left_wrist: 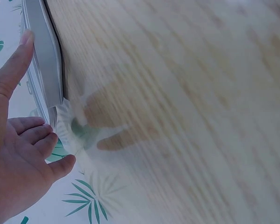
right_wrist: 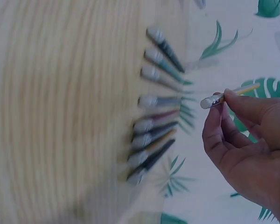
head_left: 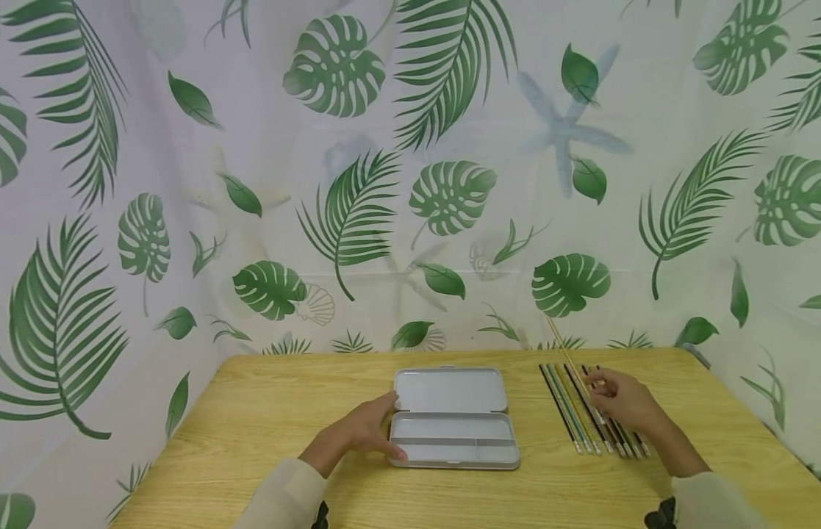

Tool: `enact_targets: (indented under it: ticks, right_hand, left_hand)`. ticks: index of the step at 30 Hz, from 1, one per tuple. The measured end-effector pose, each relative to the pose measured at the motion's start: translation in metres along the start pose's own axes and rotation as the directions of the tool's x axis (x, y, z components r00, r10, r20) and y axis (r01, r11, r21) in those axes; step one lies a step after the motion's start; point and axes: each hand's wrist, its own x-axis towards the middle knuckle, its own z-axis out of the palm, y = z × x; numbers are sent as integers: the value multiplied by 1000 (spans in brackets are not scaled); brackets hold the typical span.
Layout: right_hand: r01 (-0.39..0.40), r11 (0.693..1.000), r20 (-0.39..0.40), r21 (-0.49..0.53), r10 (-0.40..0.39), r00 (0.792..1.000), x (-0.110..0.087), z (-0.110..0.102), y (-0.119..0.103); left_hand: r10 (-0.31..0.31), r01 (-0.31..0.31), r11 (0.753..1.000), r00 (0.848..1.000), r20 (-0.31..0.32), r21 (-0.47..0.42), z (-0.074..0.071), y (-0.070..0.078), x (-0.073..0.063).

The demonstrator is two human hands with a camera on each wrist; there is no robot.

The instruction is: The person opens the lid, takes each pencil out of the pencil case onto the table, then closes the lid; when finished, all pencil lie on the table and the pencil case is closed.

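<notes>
An open pencil case [head_left: 450,464] lies on the table, its lid [head_left: 450,391] folded back and its divided tray bare inside. At its left side is my left hand [head_left: 367,427], the thumb touching the front left corner and the fingers by the lid. The left wrist view shows the thumb straight along the case's side [left_wrist: 45,56]. Over a row of pencils [head_left: 561,408] to the right, my right hand [head_left: 623,400] pinches a yellow pencil [head_left: 564,344] between thumb and fingertips. Its white eraser end [right_wrist: 206,103] faces the right wrist camera.
The pencils in the row, several of them, lie side by side with erasers toward me. Beneath everything is a wood-grain table [head_left: 284,411]. A white cloth with green leaves [head_left: 384,242] hangs behind the table and at both sides.
</notes>
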Motion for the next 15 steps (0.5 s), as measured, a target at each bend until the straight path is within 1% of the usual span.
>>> enact_targets:
  ticks: [3,7,10,11,15]
  right_hand:
    - [-58,998,6,-8,58,998,-5,-9,14]
    - [-125,992,33,18,124,992,-11,-18,29]
    - [-161,987,37,18,161,986,-13,-22,39]
    - [-176,984,34,4,176,984,-13,-23,42]
    - [-206,972,-1,-110,207,978,-15,-25,52]
  left_hand:
    - [1,-1,1000,1000,2,-2,0,1,-1]
    - [-3,3,1000,1000,5,7,0,1,-1]
    - [-9,9,1000,1000,8,11,0,1,-2]
    - [-11,11,1000,1000,9,11,0,1,-1]
    - [-12,11,1000,1000,10,8,0,1,-2]
